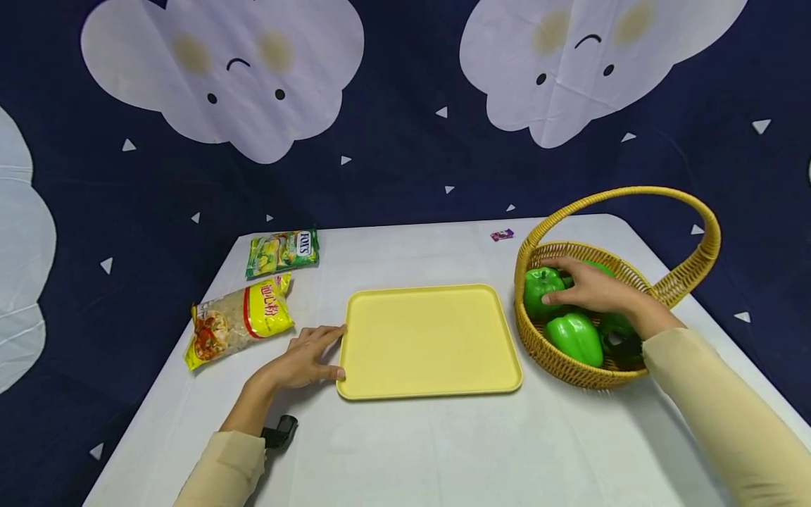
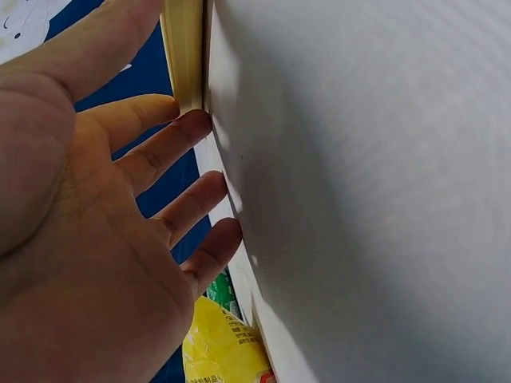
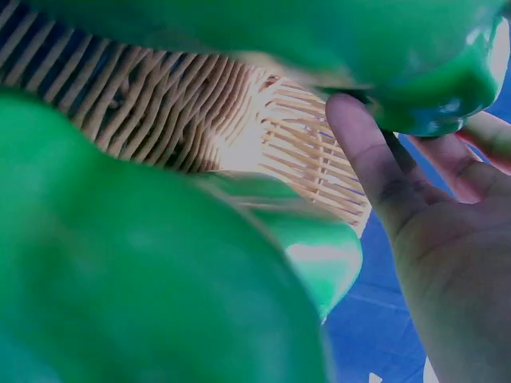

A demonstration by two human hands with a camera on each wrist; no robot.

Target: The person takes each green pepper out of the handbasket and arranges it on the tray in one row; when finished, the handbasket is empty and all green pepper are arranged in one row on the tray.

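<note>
Currently grips a green pepper (image 1: 536,285) with the right hand (image 1: 595,287), between thumb and fingers, down inside the wicker basket (image 1: 557,366), just right of the yellow tray (image 1: 431,341). Rests the left hand (image 1: 307,360) at the tray's left rim, with fingertips touching it, relaxed and grasping nothing. Has a second green pepper (image 1: 575,339) in that same basket, right of the tray, plus more green ones (image 1: 599,267) partly hidden by the right hand. Shows a yellow-printed food bag (image 1: 241,320) left of the tray, lying at a slant; also a green packet (image 1: 281,252) beyond the tray's far left corner. Includes a small purple wrapper (image 1: 503,235) beyond the tray's far right corner. Has a white table (image 1: 431,451) under the tray, and a dark blue backdrop (image 1: 405,141) behind it, printed with pale clouds and small triangles.
</note>
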